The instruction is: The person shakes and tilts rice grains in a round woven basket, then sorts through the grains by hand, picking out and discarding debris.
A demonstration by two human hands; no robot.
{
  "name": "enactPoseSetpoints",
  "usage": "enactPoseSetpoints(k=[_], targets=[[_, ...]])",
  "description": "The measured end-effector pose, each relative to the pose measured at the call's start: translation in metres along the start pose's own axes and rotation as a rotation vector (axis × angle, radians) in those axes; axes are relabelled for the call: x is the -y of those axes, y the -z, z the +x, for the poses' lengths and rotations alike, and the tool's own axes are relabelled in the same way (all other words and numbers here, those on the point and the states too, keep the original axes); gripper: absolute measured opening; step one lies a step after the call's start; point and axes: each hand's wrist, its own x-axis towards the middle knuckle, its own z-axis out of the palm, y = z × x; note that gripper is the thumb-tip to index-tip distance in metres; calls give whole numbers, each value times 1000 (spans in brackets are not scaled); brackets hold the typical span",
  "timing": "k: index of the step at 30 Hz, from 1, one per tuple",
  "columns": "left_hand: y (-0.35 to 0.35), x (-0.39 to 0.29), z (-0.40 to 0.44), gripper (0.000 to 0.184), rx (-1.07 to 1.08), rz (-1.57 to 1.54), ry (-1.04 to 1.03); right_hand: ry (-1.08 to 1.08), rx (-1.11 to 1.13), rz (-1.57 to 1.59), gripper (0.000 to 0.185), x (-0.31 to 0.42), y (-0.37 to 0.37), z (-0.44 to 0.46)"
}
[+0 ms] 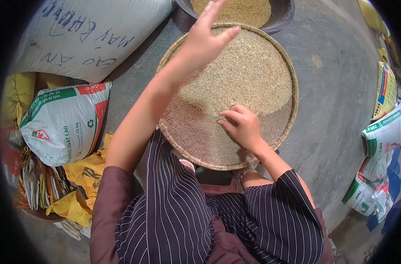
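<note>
A round, flat woven bamboo tray [183, 119] lies in front of my knees, with pale grain [253, 72] spread over its far and middle parts. The weave shows bare at the near left. My left hand [207, 39] is raised above the tray's far left rim, thumb and fingers apart, holding nothing. Low over the near part of the grain is my right hand [242, 125], its thumb and forefinger pinched together and the other fingers curled. Whatever lies between those fingertips is too small to name.
Beyond the tray stands a dark basin [283, 20] of yellowish grain. To the left are a large white sack [90, 39], a smaller printed feed bag [68, 125] and folded yellow bags [84, 176]. More feed bags [383, 132] line the right side of the grey floor [328, 110].
</note>
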Motion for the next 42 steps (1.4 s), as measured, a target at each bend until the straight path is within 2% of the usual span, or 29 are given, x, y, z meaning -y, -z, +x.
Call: enactPoseSetpoints(k=[1, 2, 5, 8, 13, 18, 21, 24, 25, 28, 30, 31, 33, 34, 37, 42], targets=[[1, 4, -2, 49, 58, 179, -109, 4, -12, -14, 20, -1, -3, 0], [-1, 7, -14, 43, 38, 277, -124, 6, -22, -25, 18, -2, -5, -1], [4, 20, -55, 33, 57, 317, 5, -19, -15, -40, 15, -1, -6, 0], [9, 18, -96, 24, 6, 434, -42, 9, -32, -53, 13, -4, -10, -1], [7, 16, -156, 21, 90, 493, -85, 0, -65, -82, 6, 1, -14, 1], [1, 27, -184, 24, 139, 528, -113, -7, -65, -103, 8, 7, -17, 2], [-5, 28, -187, 22, 180, 543, -78, -55, -60, 9, 7, 14, -5, 7], [-13, 34, -189, 21, 188, 533, -73, -287, 161, 225, 9, 15, 25, 29], [-14, 35, -188, 20, 178, 519, -73, -232, 144, 209, 9, 13, 38, 43], [-16, 35, -187, 16, 171, 512, -71, -195, 30, 171, 13, 9, 80, 106], [-19, 35, -185, 14, 158, 518, -75, 46, -291, 52, 21, 16, 107, 150], [-19, 36, -186, 13, 152, 520, -64, 52, -295, 48, 21, 7, 111, 166], [-21, 36, -185, 12, 142, 524, -59, 370, -606, -390, 27, -2, 119, 186], [-21, 36, -185, 11, 151, 528, -66, 220, -432, -239, 30, 0, 125, 175], [-21, 36, -183, 9, 185, 550, -80, 189, -316, -96, 25, -13, 108, 133], [-23, 37, -181, 9, 212, 581, -109, 221, -172, -146, 31, -20, 69, 26]])
